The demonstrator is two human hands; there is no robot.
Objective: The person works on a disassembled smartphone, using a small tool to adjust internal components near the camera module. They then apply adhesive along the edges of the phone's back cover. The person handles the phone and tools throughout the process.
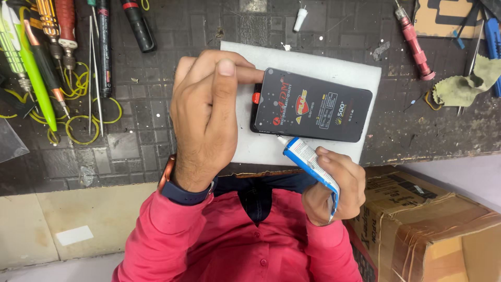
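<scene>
The phone (313, 107) lies face up with a printed film over its dark screen, resting on a white foam pad (323, 65) near the front edge of the dark, scuffed worktop (182, 31). A cardboard box (433, 224) sits low to your right, and a spread of screwdrivers (47, 52) lies well apart to your left. Your left hand (203, 115) covers the phone's left end, fingers bunched and thumb folded over them. Its grip looks pressed together, but you cannot tell whether it pinches the edge or only bears down on it. Your right hand (339, 190) is closed around a blue and white glue tube (310, 162), with the tube's crimped tail trailing past your palm. Its nozzle (282, 139) touches the phone's near long edge, close to the left corner. The step in hand looks like laying adhesive along that seam. Carrying the bead further would call for a light, even squeeze and a firm hold on the phone. A small red tab (256, 97) shows at the phone's left end.
</scene>
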